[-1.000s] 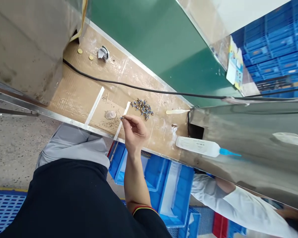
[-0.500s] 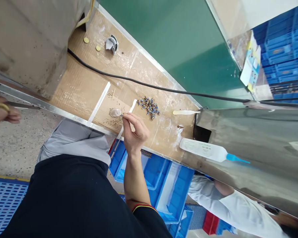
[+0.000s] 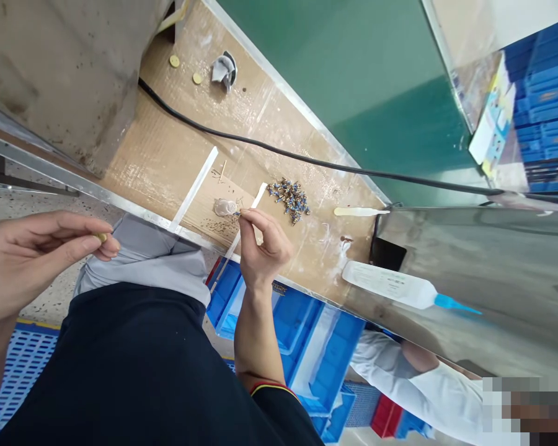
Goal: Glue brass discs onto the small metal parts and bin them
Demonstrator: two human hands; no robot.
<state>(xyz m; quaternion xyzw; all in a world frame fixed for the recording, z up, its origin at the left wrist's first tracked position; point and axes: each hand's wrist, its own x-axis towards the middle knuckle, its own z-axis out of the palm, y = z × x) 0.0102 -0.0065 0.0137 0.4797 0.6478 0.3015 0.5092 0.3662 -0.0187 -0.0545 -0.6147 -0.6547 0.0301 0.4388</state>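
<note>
At the left, my left hand point(image 3: 41, 260) is closed, with a small yellow disc point(image 3: 101, 237) pinched between thumb and fingertips. My right hand point(image 3: 266, 244) is over the front of the bench, its thumb and forefinger closed on a tiny blue-tipped part point(image 3: 237, 214), mostly hidden by the fingers. Just left of those fingertips lies a small clear plastic container point(image 3: 224, 207), with tiny brown bits scattered around it. A pile of small blue and brass-coloured parts point(image 3: 291, 199) lies to the right of the hand.
A black cable point(image 3: 270, 148) crosses the cardboard-covered bench point(image 3: 167, 161). Two yellow discs point(image 3: 196, 78) and a crumpled grey cloth point(image 3: 223, 71) lie at the back. A white squeeze bottle point(image 3: 390, 284) is at the right. Blue crates point(image 3: 302, 334) stand below the edge; another person point(image 3: 413, 378) is at lower right.
My left hand has come in from the left edge toward my body, carrying the yellow disc. My right hand keeps its pinch beside the clear container. The whole view has shifted slightly.
</note>
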